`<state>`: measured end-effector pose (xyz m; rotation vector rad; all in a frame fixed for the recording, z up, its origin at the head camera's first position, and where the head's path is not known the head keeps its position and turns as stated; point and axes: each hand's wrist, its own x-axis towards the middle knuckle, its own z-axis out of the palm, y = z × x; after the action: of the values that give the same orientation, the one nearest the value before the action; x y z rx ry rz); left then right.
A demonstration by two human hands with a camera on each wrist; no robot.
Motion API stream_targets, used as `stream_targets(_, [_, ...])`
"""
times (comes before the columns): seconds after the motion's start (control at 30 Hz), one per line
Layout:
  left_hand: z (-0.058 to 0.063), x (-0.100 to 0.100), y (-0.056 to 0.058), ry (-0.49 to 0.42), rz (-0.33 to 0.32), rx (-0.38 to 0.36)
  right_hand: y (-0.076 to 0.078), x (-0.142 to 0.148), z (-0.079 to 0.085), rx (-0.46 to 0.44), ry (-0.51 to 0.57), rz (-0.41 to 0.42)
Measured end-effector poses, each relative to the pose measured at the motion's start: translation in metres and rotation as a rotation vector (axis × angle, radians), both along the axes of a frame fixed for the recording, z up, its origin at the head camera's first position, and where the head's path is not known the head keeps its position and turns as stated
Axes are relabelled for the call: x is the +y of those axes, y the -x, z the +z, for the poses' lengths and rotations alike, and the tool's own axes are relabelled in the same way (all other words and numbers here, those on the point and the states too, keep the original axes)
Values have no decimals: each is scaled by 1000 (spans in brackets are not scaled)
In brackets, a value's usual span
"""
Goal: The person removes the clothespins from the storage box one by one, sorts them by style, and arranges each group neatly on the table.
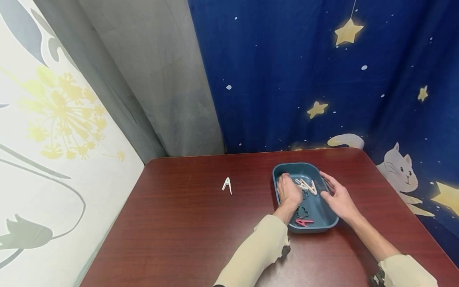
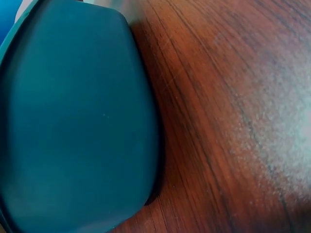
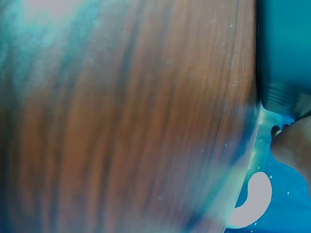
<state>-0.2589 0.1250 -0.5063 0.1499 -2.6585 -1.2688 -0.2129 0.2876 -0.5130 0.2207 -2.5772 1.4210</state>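
A blue plastic tub [image 1: 318, 228] stands on the table, its outer wall [image 2: 82, 116] filling much of the left wrist view. My left hand [image 1: 289, 191] reaches over its left side, fingers pointing down inside; whether they hold anything I cannot tell. At the right rim my right hand [image 1: 340, 201] grips the tub, thumb over the inner edge and fingers along the outside. Inside lie several white clothespins [image 1: 306, 186], a red clothespin [image 1: 304, 222] and dark green outline shapes [image 1: 302, 212], one partly covered by the left hand. Another white clothespin [image 1: 227, 185] lies on the table to the left.
The dark red wooden table [image 1: 186, 223] reaches back to a grey curtain [image 1: 154, 79] and a blue star-patterned curtain [image 1: 279, 79]. A white wall [image 1: 43, 131] with painted flowers borders its left side. The tub stands toward the table's right part.
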Motion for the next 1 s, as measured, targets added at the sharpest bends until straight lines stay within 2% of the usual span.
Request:
stream_targets(0.23, [-9,1,2,77,3,103,-1,1,-1,1,8,3])
stream_targets(0.47, [-13,1,1,114,3,219,0,0,0,-3,13,15])
stream_targets(0.67, [-8,-3,-2,99,-36,207,0,0,1,-10,7,8])
stream_targets(0.8, [-8,-4,-4,122,-58,193,0,-1,0,-6,15,6])
stream_targets(1.0, [-6,-3,-4,97,-62,167,0,0,-1,-10,19,2])
